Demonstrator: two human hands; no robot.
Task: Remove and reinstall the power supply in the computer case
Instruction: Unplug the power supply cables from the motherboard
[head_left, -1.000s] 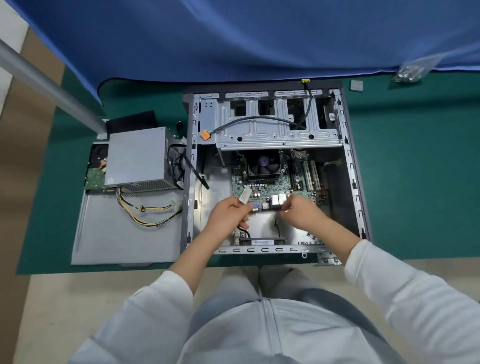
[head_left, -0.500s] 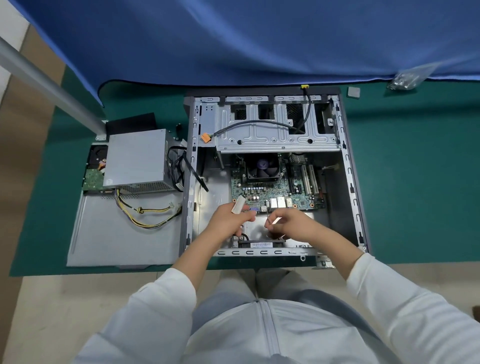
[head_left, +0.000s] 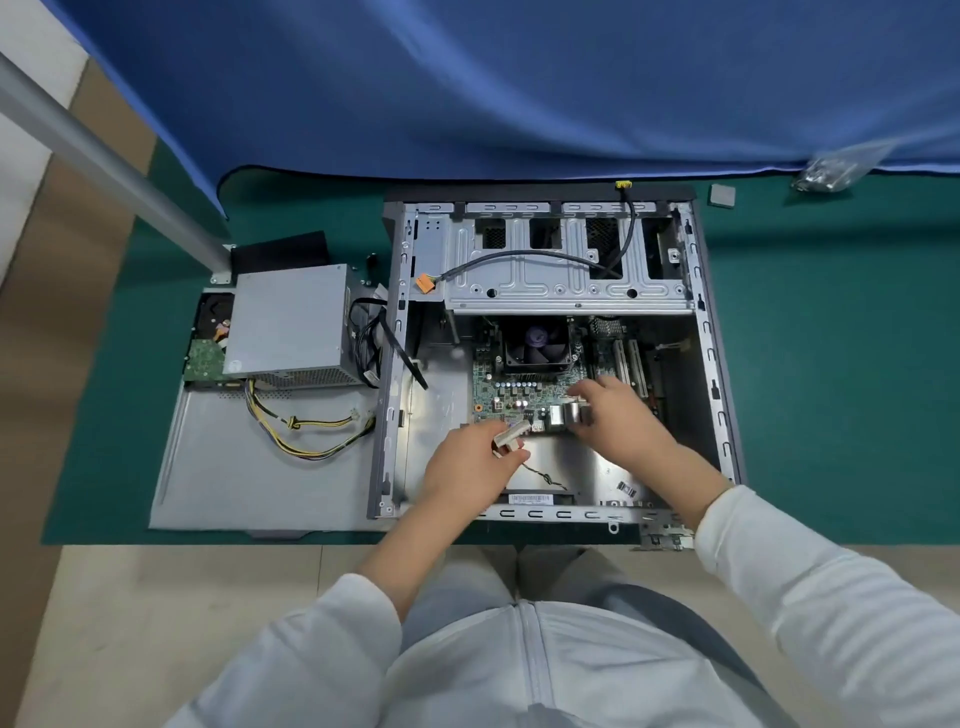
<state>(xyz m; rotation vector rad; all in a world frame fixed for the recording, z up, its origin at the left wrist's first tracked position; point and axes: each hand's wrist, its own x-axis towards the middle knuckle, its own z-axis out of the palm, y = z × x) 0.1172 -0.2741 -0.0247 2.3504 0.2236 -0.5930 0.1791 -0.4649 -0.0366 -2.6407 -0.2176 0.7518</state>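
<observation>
The open computer case (head_left: 719, 395) lies on its side on the green mat. Its grey power supply (head_left: 288, 322) sits outside the case, on the detached side panel (head_left: 249, 467) to the left, with yellow and black cables (head_left: 306, 431) trailing from it. Inside the case my left hand (head_left: 467, 462) grips a white connector (head_left: 511, 435) near the lower edge of the motherboard (head_left: 511, 389). My right hand (head_left: 618, 415) rests over the motherboard's rear ports with curled fingers; whether it holds anything is hidden.
A hard drive (head_left: 208, 343) lies partly under the power supply. The drive cage (head_left: 566, 260) with a black cable and orange plug (head_left: 427, 285) fills the case's far half. A small grey square (head_left: 723, 195) and a bag of screws (head_left: 831, 171) lie at the back right.
My right hand has moved up and right onto the motherboard's port area. My left hand, still holding the white connector, has stayed near the board's lower edge.
</observation>
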